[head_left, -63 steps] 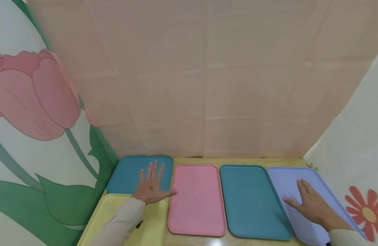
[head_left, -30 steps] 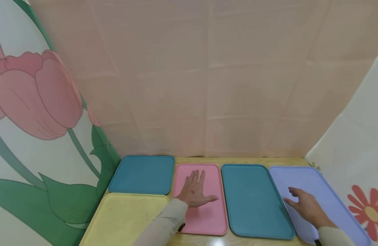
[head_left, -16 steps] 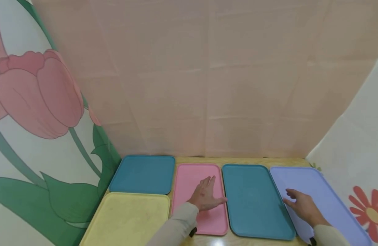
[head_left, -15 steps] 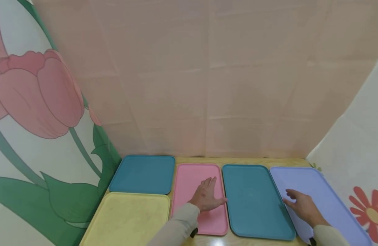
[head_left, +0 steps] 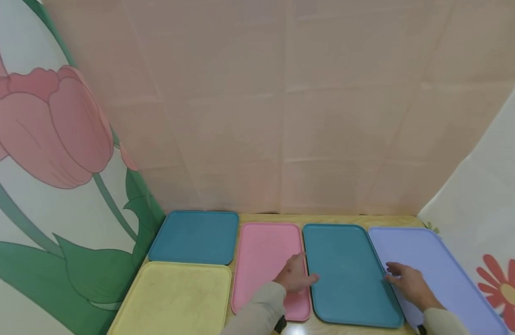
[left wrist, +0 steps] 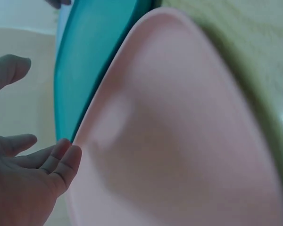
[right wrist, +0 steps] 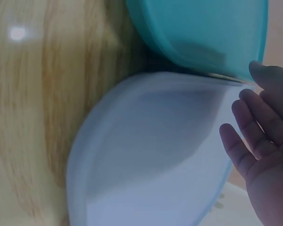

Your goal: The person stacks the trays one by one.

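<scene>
My left hand (head_left: 294,276) hovers over the right side of the pink tray (head_left: 257,260), its thumb reaching toward the teal tray (head_left: 345,274) beside it. In the left wrist view the fingers (left wrist: 66,165) are loosely bent with nothing between them. Over the left edge of the lavender tray (head_left: 442,279) is my right hand (head_left: 410,284), thumb and fingers parted and pointing at the teal tray's right rim. The right wrist view shows its relaxed fingers (right wrist: 247,127) holding nothing, above where the lavender and teal trays meet.
A blue tray (head_left: 194,237) lies at the back left, with a yellow tray (head_left: 173,298) in front of it. All rest on a wooden table (head_left: 324,218). A beige sheet (head_left: 282,116) stands behind, and printed flower panels (head_left: 52,125) flank both sides.
My left hand has moved right, from above the blue and yellow trays to the pink tray's right side, its fingers bending. My right hand has shifted left toward the teal tray's edge.
</scene>
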`<state>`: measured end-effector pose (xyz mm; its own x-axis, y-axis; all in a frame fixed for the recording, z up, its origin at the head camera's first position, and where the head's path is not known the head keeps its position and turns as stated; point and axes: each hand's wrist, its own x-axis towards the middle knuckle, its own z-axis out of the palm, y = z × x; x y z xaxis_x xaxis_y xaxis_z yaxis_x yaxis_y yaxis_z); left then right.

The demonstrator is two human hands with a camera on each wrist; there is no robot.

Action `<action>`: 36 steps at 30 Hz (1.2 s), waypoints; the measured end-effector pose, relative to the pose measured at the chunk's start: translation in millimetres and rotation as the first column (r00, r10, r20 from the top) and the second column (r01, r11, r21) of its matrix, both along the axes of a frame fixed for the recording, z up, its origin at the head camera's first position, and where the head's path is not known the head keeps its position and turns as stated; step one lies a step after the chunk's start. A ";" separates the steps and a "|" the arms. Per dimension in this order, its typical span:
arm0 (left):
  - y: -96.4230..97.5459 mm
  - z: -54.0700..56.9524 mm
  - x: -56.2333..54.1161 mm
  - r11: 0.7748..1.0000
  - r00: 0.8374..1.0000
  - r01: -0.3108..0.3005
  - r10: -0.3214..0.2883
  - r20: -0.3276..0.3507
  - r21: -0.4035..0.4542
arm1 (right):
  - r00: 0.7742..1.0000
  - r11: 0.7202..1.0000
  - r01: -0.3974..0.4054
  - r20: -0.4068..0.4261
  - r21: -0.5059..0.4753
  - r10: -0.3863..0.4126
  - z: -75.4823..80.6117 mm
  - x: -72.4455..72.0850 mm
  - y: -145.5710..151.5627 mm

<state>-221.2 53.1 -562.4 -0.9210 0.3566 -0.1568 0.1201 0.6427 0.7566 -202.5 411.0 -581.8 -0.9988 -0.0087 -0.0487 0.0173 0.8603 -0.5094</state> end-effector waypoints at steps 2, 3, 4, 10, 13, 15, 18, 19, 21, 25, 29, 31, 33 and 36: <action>3.3 -3.3 1.1 1.000 1.000 -0.005 0.005 0.014 0.005 | 0.999 1.000 0.013 0.045 -0.006 -0.013 -1.4 -0.8 -2.1; 4.8 -5.2 1.4 1.000 1.000 -0.006 0.006 0.012 0.002 | 0.998 1.000 0.020 0.060 -0.008 -0.020 -1.8 -0.9 -3.2; 6.1 -7.1 1.6 1.000 1.000 -0.007 0.007 0.003 -0.003 | 0.998 1.000 0.026 0.065 -0.005 -0.025 -1.9 -1.3 -4.2; 11.7 -12.5 1.2 0.999 1.000 -0.031 0.031 0.000 -0.011 | 1.000 1.000 0.010 0.018 -0.001 -0.010 -1.3 -1.4 -7.1; 13.5 -13.4 0.5 0.999 0.999 -0.034 0.034 0.015 -0.005 | 1.000 1.000 0.004 -0.005 -0.001 -0.004 -1.6 0.3 -6.6; 14.8 -13.9 -0.2 1.000 0.999 -0.028 0.028 0.021 0.006 | 1.000 1.000 0.002 -0.018 0.004 -0.002 -0.9 0.8 -6.3; 16.0 -13.7 -0.6 0.999 0.999 -0.019 0.018 0.028 0.031 | 1.000 1.000 0.007 -0.022 0.015 -0.007 2.1 0.0 -8.0; 16.2 -13.5 -0.6 0.999 0.999 -0.018 0.017 0.027 0.046 | 1.000 1.000 0.011 -0.019 0.017 -0.010 3.8 -0.3 -9.2; 16.6 -12.9 -0.3 0.997 0.999 -0.026 0.024 0.026 0.075 | 1.000 1.000 0.022 0.009 0.022 -0.022 6.2 -1.4 -11.4; 17.5 -11.4 0.4 0.983 0.996 -0.076 0.067 0.059 0.168 | 0.997 0.998 0.053 0.051 0.020 -0.054 10.1 -2.8 -15.2; 18.2 -6.0 0.5 0.948 0.982 -0.158 0.122 0.143 0.276 | 0.995 0.997 0.082 0.063 0.003 -0.082 12.0 -2.1 -17.6; 18.8 -3.8 0.0 0.929 0.971 -0.198 0.143 0.190 0.312 | 0.993 0.995 0.098 0.064 -0.012 -0.097 12.3 -0.7 -18.2; 19.3 -2.2 -2.0 0.913 0.963 -0.230 0.162 0.217 0.336 | 0.993 0.993 0.111 0.050 -0.027 -0.110 12.8 0.1 -17.8; 19.2 0.0 -6.4 0.892 0.949 -0.271 0.185 0.255 0.361 | 0.988 0.986 0.150 0.038 -0.068 -0.148 13.4 0.3 -16.4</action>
<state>-227.6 72.3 -562.4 -0.9454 0.2127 -0.2468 -0.1819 0.2838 0.9415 -202.2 394.6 -568.4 -0.9870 0.1357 -0.0863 0.1607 0.8087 -0.5659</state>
